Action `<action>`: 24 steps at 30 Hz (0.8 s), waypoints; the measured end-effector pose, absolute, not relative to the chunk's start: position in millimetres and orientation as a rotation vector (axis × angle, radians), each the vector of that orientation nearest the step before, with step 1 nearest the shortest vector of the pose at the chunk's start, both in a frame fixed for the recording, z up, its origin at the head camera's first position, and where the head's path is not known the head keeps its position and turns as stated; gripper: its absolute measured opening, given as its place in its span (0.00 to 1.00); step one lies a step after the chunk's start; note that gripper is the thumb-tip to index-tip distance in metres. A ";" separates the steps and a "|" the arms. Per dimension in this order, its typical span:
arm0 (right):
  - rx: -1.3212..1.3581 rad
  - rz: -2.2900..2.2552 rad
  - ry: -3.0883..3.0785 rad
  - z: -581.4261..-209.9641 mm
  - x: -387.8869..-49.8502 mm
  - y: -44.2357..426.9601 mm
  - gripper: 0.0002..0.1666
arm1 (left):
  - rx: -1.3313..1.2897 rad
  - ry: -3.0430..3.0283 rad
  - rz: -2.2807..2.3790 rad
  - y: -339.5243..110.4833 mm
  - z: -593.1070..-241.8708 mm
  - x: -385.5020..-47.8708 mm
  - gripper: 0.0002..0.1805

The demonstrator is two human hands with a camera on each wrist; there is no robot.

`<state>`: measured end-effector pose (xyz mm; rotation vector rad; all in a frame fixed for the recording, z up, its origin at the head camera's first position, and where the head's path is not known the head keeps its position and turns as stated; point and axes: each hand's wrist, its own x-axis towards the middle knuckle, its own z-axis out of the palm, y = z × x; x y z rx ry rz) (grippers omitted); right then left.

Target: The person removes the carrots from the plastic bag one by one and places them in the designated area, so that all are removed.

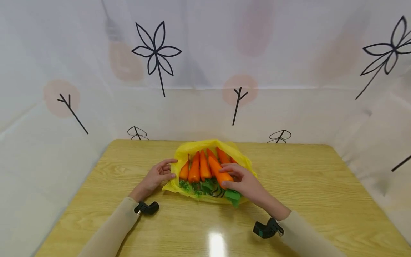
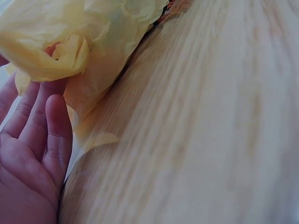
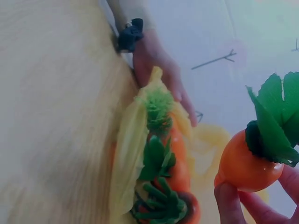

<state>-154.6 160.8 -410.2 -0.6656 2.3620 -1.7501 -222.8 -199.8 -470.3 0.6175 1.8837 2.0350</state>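
A yellow plastic bag point(image 1: 199, 145) lies on the table, its mouth facing me, with several orange toy carrots point(image 1: 204, 166) side by side inside. Green leafy tops point(image 1: 208, 185) point out of the mouth. My right hand point(image 1: 248, 184) pinches one carrot point(image 3: 250, 161) between thumb and fingers, at the right of the bag's mouth; its flat green leaves point(image 3: 278, 109) face the right wrist camera. My left hand point(image 1: 156, 177) touches the bag's left edge with extended fingers, thumb apart from them. In the left wrist view, the crumpled bag point(image 2: 107, 46) hides those fingertips.
The light wooden table point(image 1: 305, 189) stands before a white cloth backdrop point(image 1: 199, 114) with black plant drawings. Black wrist devices point(image 1: 268, 228) sit on both forearms. A bright reflection shows on the table near me.
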 end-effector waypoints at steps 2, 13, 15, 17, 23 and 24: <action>-0.684 -1.777 2.331 -409.6 -149.5 166.5 0.19 | 0.626 1.888 2.036 -199.7 -470.1 -223.7 0.32; -0.692 -1.876 2.246 -400.2 -131.9 194.1 0.19 | 0.625 1.886 2.035 -200.9 -469.2 -226.2 0.32; -0.700 -1.874 2.256 -397.7 -130.2 199.6 0.19 | 0.624 1.893 2.034 -200.9 -470.2 -226.1 0.32; -0.699 -1.863 2.279 -395.1 -128.4 205.4 0.19 | 0.629 1.895 2.033 -200.8 -471.5 -226.1 0.32; -0.704 -1.843 2.300 -390.4 -121.0 224.5 0.19 | 0.611 1.875 2.043 -200.3 -474.7 -226.5 0.32; -0.712 -1.845 2.300 -389.7 -119.5 227.9 0.19 | 0.609 1.871 2.046 -200.2 -474.9 -226.5 0.32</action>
